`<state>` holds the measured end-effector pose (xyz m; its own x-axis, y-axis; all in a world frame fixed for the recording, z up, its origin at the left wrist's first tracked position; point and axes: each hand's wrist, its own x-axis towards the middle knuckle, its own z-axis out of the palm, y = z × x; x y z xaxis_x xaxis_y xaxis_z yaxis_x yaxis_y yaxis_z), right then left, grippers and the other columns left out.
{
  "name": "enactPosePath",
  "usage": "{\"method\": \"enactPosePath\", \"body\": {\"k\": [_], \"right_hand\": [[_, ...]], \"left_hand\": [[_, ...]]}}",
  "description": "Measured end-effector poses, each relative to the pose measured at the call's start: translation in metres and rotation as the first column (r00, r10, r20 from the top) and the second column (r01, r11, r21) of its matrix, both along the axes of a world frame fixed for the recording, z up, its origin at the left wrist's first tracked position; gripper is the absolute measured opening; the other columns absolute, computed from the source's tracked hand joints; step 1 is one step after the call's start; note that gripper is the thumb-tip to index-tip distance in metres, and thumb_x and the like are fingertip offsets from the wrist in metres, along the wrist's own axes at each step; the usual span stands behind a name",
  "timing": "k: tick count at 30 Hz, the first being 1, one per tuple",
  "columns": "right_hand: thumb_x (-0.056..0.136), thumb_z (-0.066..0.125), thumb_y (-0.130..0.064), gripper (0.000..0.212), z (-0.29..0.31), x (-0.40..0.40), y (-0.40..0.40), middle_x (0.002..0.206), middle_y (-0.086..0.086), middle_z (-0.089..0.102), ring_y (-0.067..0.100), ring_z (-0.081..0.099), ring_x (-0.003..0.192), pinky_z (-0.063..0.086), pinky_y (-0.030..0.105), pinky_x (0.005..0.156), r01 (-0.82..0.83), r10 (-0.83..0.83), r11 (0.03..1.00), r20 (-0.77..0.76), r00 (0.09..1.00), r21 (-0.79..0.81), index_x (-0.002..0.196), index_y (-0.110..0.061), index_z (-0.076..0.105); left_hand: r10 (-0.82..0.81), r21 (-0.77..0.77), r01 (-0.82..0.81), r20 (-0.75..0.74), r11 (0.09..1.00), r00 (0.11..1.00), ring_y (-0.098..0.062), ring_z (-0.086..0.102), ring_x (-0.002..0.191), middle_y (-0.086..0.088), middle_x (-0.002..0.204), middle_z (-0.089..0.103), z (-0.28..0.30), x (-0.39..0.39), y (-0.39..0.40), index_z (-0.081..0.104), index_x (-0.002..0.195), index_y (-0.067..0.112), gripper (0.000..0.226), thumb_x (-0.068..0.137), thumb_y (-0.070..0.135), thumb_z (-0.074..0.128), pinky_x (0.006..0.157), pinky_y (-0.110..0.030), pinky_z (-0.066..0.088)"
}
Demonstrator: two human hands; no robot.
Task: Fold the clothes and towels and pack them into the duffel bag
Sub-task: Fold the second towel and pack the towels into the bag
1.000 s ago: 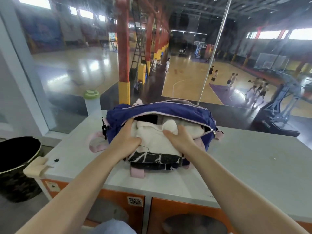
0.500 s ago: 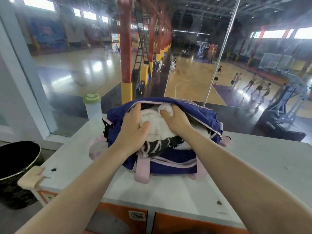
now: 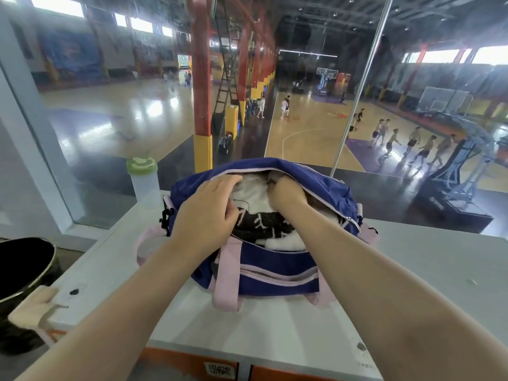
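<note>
- I see the blue duffel bag on the white bench, a folded white-and-black towel sitting in its mouth.
- My left hand presses flat, fingers straight; my right hand is buried, fingers hidden, so I cannot tell their state.
- I should push evenly, clear of the zipper.
- Half a second ago, the towel sat higher; both hands have gone deeper.

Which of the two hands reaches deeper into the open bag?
The right hand: its fingers disappear under the duffel bag's upper flap. The left hand lies nearer the opening's front, fingers visible on the white towel.
</note>
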<state>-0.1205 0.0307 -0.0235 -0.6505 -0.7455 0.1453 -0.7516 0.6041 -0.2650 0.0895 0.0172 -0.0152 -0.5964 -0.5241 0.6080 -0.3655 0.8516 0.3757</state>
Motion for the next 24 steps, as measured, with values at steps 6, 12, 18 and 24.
{"method": "enactPosePath", "body": {"k": [6, 12, 18, 24], "right_hand": [[0.097, 0.043, -0.018, 0.041, -0.009, 0.002, 0.004, 0.140, 0.014, 0.050, 0.035, 0.045, 0.128, 0.037, 0.045, 0.107, 0.086, -0.052, 0.984, 0.209, 0.977, -0.157, 0.137, -0.010, 0.050], [0.097, 0.041, -0.048, 0.059, 0.007, 0.031, 0.043, 0.139, 0.013, 0.050, 0.032, 0.048, 0.126, 0.037, 0.042, 0.107, -0.081, 0.079, 0.997, -0.069, 0.994, -0.018, 0.140, -0.007, 0.042], [0.099, 0.029, -0.048, 0.054, -0.011, 0.071, 0.055, 0.146, 0.011, 0.043, 0.032, 0.035, 0.135, 0.019, 0.048, 0.115, -0.352, 0.351, 0.934, -0.317, 0.881, 0.054, 0.146, -0.022, 0.034], [0.101, 0.035, -0.029, 0.057, -0.009, 0.082, -0.012, 0.155, 0.012, 0.031, 0.030, 0.027, 0.143, 0.019, 0.045, 0.118, -0.173, 0.202, 0.974, -0.218, 0.955, 0.144, 0.151, -0.004, 0.020]], "left_hand": [[0.095, -0.235, -0.095, -0.010, 0.967, 0.995, -0.027, 0.047, 0.115, -0.007, 0.124, 0.051, 0.004, -0.013, -0.020, 0.051, 0.122, 0.014, 0.048, 0.079, 0.022, 0.069, 0.096, -0.039, 0.037], [-0.019, -0.120, 0.022, 0.023, 0.993, 1.000, -0.018, 0.053, 0.106, 0.005, 0.114, 0.059, 0.009, -0.032, -0.039, 0.056, 0.124, 0.024, 0.028, 0.097, 0.028, 0.049, 0.083, -0.036, 0.047], [-0.158, -0.054, 0.156, -0.033, 0.986, 0.987, -0.012, 0.054, 0.120, 0.003, 0.128, 0.062, 0.012, -0.039, -0.048, 0.056, 0.133, 0.020, 0.035, 0.104, 0.025, 0.037, 0.099, -0.014, 0.031], [-0.189, 0.039, 0.191, -0.056, 0.981, 0.980, -0.006, 0.053, 0.116, 0.007, 0.126, 0.063, 0.012, -0.040, -0.037, 0.057, 0.134, 0.022, 0.034, 0.105, 0.025, 0.039, 0.090, 0.004, 0.024]]}}
